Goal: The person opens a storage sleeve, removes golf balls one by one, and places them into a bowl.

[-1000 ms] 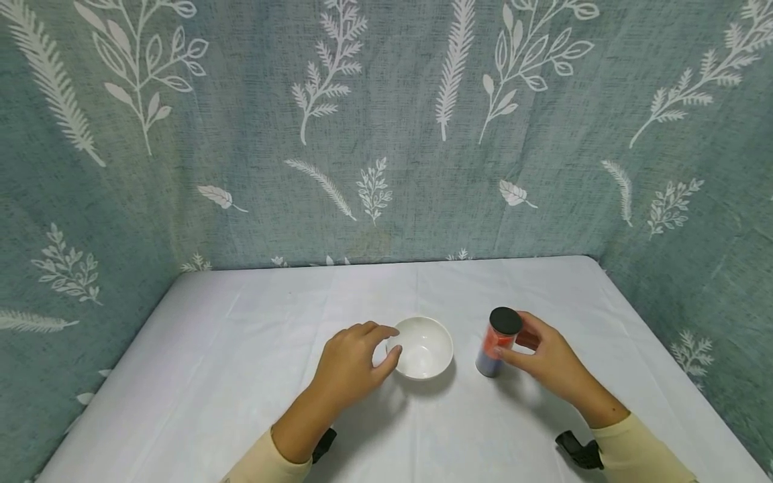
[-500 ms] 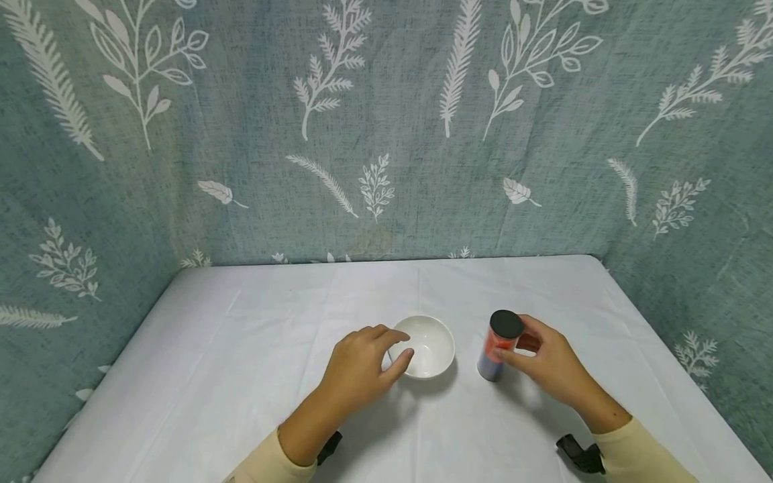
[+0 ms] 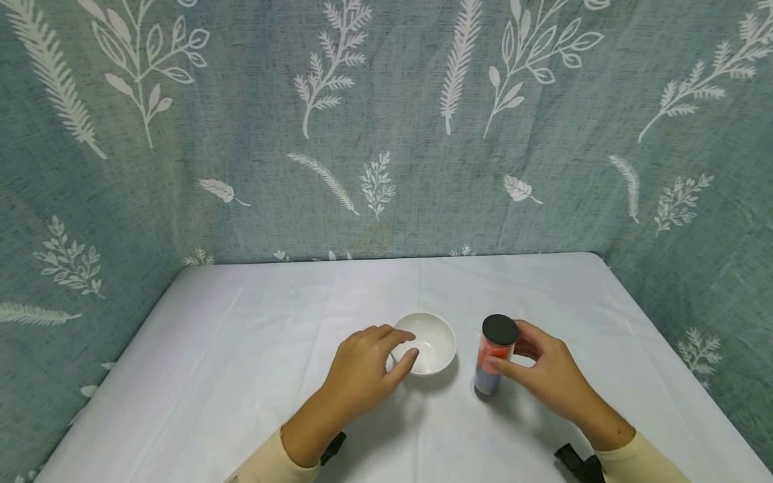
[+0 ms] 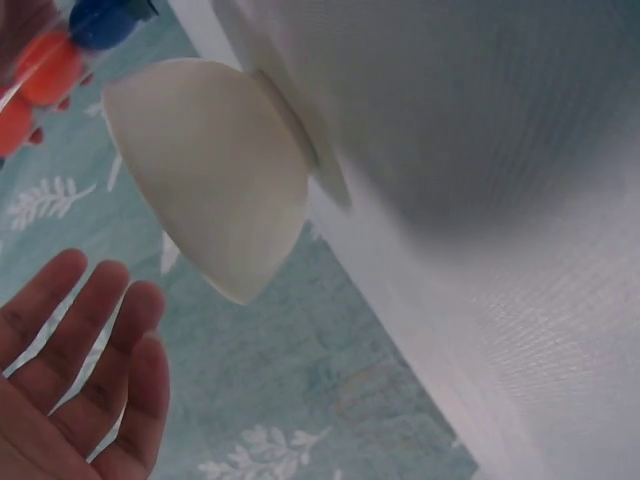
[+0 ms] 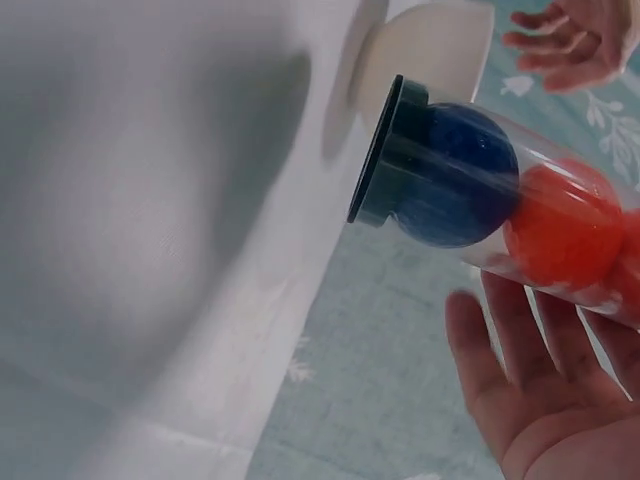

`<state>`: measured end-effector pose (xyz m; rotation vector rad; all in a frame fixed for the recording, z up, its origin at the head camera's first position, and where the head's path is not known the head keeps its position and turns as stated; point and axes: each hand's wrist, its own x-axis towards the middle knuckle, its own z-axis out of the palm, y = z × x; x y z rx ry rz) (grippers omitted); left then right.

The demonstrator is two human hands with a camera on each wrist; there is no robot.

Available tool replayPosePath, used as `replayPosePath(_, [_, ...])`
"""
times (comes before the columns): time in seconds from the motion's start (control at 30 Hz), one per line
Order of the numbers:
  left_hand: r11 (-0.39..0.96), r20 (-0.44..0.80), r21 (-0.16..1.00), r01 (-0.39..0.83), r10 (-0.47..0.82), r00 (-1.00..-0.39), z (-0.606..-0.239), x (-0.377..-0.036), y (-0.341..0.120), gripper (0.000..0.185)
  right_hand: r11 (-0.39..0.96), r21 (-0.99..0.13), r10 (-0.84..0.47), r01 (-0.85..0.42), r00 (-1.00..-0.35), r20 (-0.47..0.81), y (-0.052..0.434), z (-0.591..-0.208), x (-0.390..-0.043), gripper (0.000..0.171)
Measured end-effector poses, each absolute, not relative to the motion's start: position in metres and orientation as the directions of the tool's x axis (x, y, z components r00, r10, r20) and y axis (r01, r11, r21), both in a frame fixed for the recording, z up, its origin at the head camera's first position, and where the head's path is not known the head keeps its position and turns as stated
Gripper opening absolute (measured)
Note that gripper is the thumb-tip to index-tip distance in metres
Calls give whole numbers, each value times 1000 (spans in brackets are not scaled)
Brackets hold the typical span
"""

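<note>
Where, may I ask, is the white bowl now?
In the head view, the white bowl stands on the table just right of centre, between the left hand and the tube held by the right hand.

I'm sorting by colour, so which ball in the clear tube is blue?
The lowest ball in the tube, right beside its bottom cap; the other visible balls, above it, are orange-red.

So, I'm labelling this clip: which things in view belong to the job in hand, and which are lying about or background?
Likely part of the job:
clear cylindrical tube of blue and orange balls, in the right hand
round white bowl, near the left hand

Background only:
white cloth-covered table
blue-green fabric with white leaf print
</note>
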<state>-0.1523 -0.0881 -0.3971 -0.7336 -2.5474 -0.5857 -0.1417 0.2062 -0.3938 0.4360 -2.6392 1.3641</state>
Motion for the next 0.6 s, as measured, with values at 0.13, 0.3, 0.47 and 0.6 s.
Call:
replayPosePath(0.13, [766,493,291,573,393,-776,-394,-150,-88,25,507,-788,-231,-349,-936,266,200,-392,-138,44])
replayPosePath(0.3, [757,510,288,586,396,-763,-391,-148,-89,26,454,-786,-302,-420,-902,308,194,-389,-133,43])
replayPosePath(0.47, [752,548,276,599,388,-741,-387,-148,-89,25,442,-769,-348,-462,-879,327,191,-389,-132,43])
replayPosePath(0.6, [742,564,279,610,387,-729,-386,-146,-89,26,433,-771,-372,-467,-872,319,186,-389,-131,48])
